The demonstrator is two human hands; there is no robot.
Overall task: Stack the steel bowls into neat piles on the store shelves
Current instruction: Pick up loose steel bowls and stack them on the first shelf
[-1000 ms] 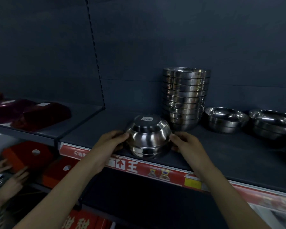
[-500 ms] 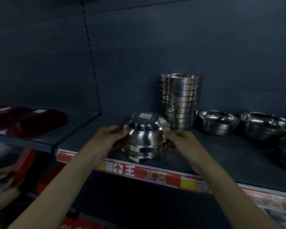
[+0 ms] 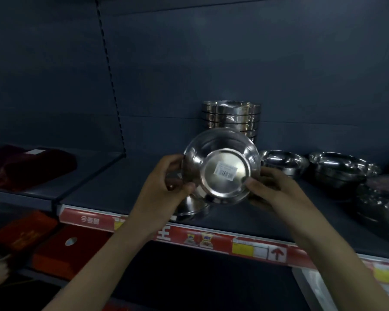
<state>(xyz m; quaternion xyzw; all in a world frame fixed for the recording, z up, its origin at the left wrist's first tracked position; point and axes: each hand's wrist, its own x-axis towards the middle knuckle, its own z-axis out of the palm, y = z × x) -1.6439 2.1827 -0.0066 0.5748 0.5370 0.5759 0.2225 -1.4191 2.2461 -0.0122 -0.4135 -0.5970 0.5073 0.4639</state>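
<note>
The left hand (image 3: 166, 184) gripped the left rim of a steel bowl (image 3: 225, 186), fingers curled round its edge. The right hand (image 3: 273, 190) pinched the right rim. The bowl was held above the front of the shelf (image 3: 121, 187), tipped with its labelled base toward the camera. Beneath it an upturned bowl (image 3: 190, 208) lay on the shelf. Behind stood a tall stack (image 3: 231, 117), with loose bowls (image 3: 283, 161) to its right.

Off to my left I see dark red packs (image 3: 29, 167) lying flat, orange-red boxes (image 3: 76, 250) lower down beneath them, and a red price strip (image 3: 220, 242) running across nearest me.
</note>
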